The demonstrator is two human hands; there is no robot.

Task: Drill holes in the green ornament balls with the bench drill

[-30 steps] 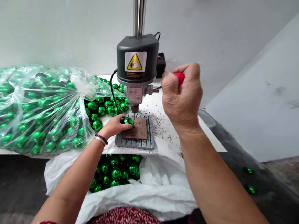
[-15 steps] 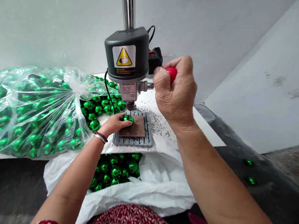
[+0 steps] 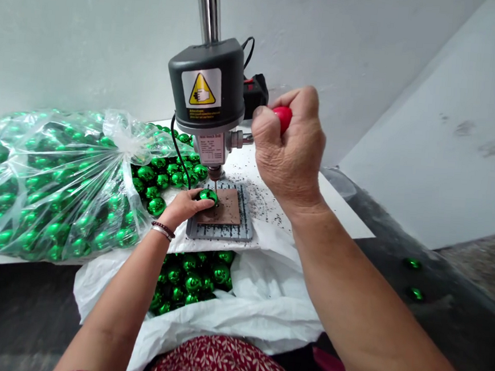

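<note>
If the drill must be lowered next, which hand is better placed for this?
Probably the right hand: it grips the red knob beside the drill head, whereas the left hand holds a green ball near the drill bit.

Bench drill (image 3: 207,82): left hand (image 3: 181,206) on green ball (image 3: 208,196), right hand (image 3: 293,149) on red knob (image 3: 283,118).
Left thumb and fingers grip the ball over the brown board (image 3: 228,210) on the gray base plate (image 3: 246,232); drill bit (image 3: 216,186) right at the ball's far side, can't tell if touching. Right fist wraps the knob, off the drill's right side. Dark chips (image 3: 267,201) litter board, plate and white table (image 3: 335,215). Clear plastic bag (image 3: 62,194) of green balls lies left, loose balls (image 3: 155,206) between it and the drill. White sheet (image 3: 272,307) below the table edge holds more; two balls (image 3: 414,293) on the floor, right.
</note>
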